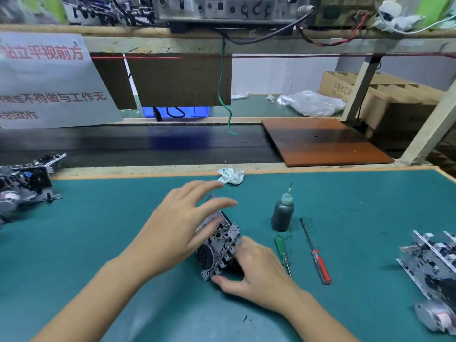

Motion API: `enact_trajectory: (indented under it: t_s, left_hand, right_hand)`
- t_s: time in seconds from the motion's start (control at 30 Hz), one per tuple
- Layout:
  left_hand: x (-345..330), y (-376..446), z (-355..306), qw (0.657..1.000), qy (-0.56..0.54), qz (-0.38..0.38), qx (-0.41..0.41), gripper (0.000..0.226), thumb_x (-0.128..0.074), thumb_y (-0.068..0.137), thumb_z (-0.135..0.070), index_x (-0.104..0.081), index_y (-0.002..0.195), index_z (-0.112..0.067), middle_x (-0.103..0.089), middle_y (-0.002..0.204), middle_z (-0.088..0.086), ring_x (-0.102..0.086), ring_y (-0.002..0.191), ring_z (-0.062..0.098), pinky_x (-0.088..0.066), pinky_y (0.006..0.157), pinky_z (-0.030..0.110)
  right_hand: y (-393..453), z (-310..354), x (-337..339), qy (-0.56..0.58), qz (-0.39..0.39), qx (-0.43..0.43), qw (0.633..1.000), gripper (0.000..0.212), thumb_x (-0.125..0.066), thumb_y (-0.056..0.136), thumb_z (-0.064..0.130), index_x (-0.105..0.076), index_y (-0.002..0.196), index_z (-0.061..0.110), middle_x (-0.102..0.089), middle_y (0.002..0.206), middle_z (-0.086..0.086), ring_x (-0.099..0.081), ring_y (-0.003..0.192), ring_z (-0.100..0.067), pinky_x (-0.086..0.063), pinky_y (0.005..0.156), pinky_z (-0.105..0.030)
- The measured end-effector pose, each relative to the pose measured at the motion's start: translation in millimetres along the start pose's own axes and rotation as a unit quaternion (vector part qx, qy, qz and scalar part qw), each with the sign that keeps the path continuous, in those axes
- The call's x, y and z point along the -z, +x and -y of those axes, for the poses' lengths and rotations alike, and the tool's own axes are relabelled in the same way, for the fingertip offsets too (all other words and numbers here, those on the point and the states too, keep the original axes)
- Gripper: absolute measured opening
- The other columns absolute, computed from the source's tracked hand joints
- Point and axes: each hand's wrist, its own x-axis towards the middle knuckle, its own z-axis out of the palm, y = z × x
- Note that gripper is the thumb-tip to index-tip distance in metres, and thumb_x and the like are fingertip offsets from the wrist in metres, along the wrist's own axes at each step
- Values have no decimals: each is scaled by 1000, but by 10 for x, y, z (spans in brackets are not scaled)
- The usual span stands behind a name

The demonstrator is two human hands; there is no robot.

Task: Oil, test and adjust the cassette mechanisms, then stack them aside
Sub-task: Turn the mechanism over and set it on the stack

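We are working on 1 cassette mechanism [218, 245], a little metal frame that stands tilted on its edge on the green mat [98, 230], right between our 2 hands.

Our right hand [254, 275] holds its near side. The thumb curls round the bottom corner and the other fingers tuck in behind the frame, so this hand is gripping it. Our left hand [177, 228] lies over the top with the fingers spread and mostly straight. 1 or 2 fingertips touch the upper plate. It looks blurry, so we cannot tell if it is pressing or only resting there.

Just past our right fingers stands the oil bottle [283, 213] with its thin spout up. Beside it, close to our right knuckles, lie a green screwdriver [283, 253] and a red screwdriver [318, 260]. Nobody is holding any of the 3, so we think this is the testing step: feeling how the parts move by hand.

Far out past our left fingers sits a pile of mechanisms [24, 186]. Far past our right wrist sit more mechanisms [434, 265]. We cannot tell which pile is the finished one.

Next, we think the right hand must keep the frame steady while the left fingers push the small parts. If something sticks, we should reach for a screwdriver or the oil.
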Motion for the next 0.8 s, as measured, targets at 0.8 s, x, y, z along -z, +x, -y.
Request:
enact_trajectory:
  t_s: [0.8]
  left_hand:
    - [-361, -513, 284, 803, -485, -107, 329, 32, -78, 75, -36, -61, 82, -9, -72, 91, -4, -66, 92, 12, -52, 83, 22]
  right_hand:
    - [0, -135, 175, 393, -184, -142, 890, 32, -77, 65, 37, -61, 92, 36, -58, 82, 17, -55, 79, -5, -45, 72, -17]
